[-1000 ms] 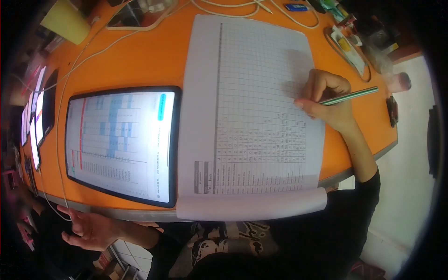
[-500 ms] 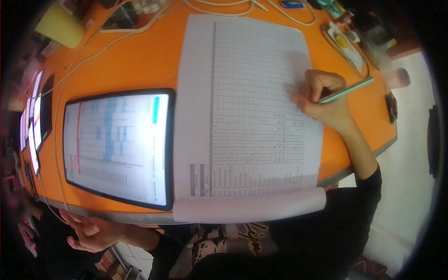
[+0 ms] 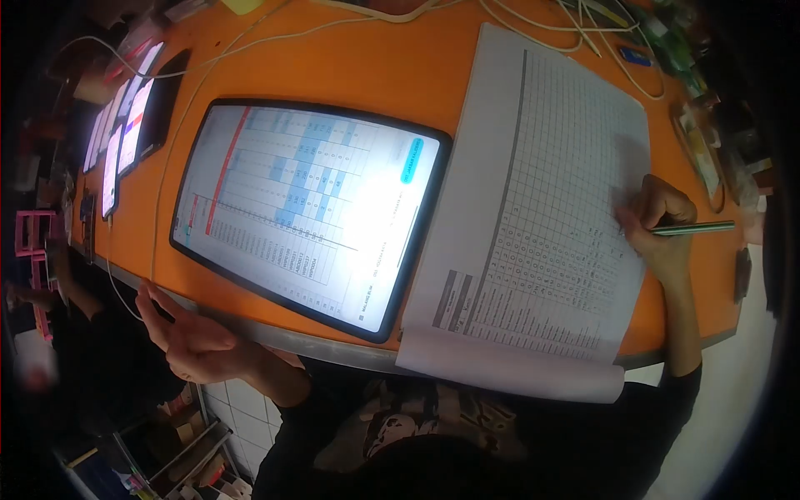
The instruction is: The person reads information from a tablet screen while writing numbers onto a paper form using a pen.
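My right hand [image 3: 662,221] grips a slim green pen [image 3: 696,227] and rests at the right side of a large printed table sheet [image 3: 542,200]. Rows of small figures fill the lower part of its grid, and the sheet's near end curls over the table edge. Left of the paper lies a tablet [image 3: 308,217] with a lit screen of columns and blue-shaded cells. My left hand [image 3: 196,337] is held at the table's near edge, below the tablet's lower left corner, fingers apart and nothing in it.
Several lit phones [image 3: 125,125] lie at the left of the orange table [image 3: 333,50]. White cables [image 3: 575,25] run across the back. A blue item [image 3: 636,57] lies near the far right among clutter. At the left edge, another person's arm [image 3: 79,287] shows near a pink frame [image 3: 37,233].
My view has swung left, so tablet and paper appear farther right and tilted. My right hand still holds the pen at the paper, and my left hand stays by the table edge.
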Action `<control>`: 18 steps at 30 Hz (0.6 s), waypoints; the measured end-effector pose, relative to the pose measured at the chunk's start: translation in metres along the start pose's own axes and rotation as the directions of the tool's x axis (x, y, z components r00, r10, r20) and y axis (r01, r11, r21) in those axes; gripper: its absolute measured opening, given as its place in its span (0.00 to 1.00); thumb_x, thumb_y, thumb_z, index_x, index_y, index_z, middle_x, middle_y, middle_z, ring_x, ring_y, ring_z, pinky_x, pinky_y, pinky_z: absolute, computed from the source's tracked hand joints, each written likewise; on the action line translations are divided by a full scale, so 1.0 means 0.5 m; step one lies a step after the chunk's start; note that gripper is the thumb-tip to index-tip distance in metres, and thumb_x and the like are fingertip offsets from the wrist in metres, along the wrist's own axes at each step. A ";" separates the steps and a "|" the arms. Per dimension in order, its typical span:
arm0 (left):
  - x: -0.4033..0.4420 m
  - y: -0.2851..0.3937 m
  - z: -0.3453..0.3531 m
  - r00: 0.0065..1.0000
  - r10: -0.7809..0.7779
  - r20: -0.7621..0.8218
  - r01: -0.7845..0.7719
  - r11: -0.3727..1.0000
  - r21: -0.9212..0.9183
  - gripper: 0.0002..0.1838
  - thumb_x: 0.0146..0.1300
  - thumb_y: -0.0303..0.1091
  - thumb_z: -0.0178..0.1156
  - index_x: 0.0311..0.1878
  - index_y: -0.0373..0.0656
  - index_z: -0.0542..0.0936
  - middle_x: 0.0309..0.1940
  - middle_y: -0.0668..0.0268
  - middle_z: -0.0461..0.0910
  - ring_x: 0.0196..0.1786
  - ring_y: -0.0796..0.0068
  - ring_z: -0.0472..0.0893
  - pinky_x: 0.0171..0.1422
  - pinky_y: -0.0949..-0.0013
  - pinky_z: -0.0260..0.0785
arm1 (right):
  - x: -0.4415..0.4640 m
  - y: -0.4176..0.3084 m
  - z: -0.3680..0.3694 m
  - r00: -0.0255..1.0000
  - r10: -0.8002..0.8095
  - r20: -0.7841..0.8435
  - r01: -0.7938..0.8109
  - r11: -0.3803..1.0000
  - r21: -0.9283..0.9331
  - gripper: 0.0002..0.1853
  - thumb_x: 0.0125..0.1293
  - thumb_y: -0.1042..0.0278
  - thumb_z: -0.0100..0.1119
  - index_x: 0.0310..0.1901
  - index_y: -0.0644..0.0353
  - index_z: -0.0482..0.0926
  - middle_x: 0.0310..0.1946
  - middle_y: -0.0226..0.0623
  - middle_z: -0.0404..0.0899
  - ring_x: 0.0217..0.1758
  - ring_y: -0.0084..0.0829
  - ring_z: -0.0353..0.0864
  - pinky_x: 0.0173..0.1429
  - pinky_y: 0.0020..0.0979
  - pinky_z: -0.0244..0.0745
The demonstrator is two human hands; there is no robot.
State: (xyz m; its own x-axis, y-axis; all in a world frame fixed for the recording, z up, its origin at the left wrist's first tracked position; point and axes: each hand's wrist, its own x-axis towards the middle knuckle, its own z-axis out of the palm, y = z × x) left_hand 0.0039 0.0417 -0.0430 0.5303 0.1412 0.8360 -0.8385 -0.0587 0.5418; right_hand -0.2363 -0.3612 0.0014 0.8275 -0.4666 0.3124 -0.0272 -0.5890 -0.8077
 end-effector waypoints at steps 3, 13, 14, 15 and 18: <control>0.001 0.012 0.016 1.000 0.001 -0.014 0.000 0.999 0.048 0.27 0.66 0.36 0.31 0.12 0.38 0.67 0.51 0.55 0.76 0.66 0.53 0.66 0.73 0.41 0.49 | 0.000 0.003 -0.003 1.000 0.001 0.002 -0.001 1.000 -0.005 0.21 0.42 0.88 0.61 0.14 0.55 0.58 0.15 0.26 0.64 0.18 0.16 0.64 0.24 0.19 0.58; 0.008 -0.010 -0.015 0.999 0.021 0.044 -0.017 0.996 -0.093 0.11 0.65 0.25 0.45 0.42 0.29 0.76 0.50 0.56 0.76 0.60 0.52 0.73 0.71 0.50 0.57 | 0.004 0.004 -0.009 0.995 -0.085 0.052 0.088 0.994 -0.060 0.20 0.42 0.90 0.57 0.14 0.55 0.57 0.15 0.26 0.64 0.18 0.15 0.64 0.24 0.19 0.59; 0.004 0.003 0.001 0.997 -0.061 -0.042 0.059 0.998 -0.038 0.09 0.63 0.23 0.47 0.41 0.29 0.76 0.50 0.58 0.76 0.59 0.55 0.73 0.70 0.52 0.58 | 0.003 0.006 -0.009 0.995 -0.088 0.054 0.091 0.994 -0.063 0.20 0.42 0.90 0.57 0.14 0.55 0.57 0.15 0.26 0.64 0.18 0.15 0.64 0.24 0.19 0.59; 0.003 0.014 0.014 0.982 -0.137 -0.132 0.139 0.990 0.010 0.08 0.61 0.20 0.49 0.39 0.30 0.77 0.49 0.60 0.77 0.59 0.58 0.74 0.70 0.54 0.59 | 0.001 0.009 -0.008 0.998 -0.051 0.047 0.051 0.999 -0.002 0.20 0.43 0.90 0.57 0.15 0.55 0.58 0.16 0.26 0.64 0.18 0.15 0.64 0.23 0.19 0.60; 0.008 0.007 0.008 0.993 -0.066 -0.100 0.067 0.998 0.005 0.10 0.58 0.18 0.45 0.26 0.35 0.76 0.44 0.67 0.77 0.55 0.64 0.77 0.71 0.53 0.59 | 0.002 -0.005 -0.012 0.996 0.079 0.036 -0.083 0.986 0.148 0.20 0.45 0.90 0.59 0.16 0.55 0.59 0.16 0.26 0.65 0.18 0.14 0.65 0.22 0.17 0.62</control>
State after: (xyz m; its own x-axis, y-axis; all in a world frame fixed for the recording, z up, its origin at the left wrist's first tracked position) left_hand 0.0036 0.0380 -0.0376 0.5693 0.2425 0.7855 -0.8005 -0.0541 0.5969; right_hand -0.2387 -0.3643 0.0067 0.8423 -0.4877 0.2296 -0.0129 -0.4441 -0.8959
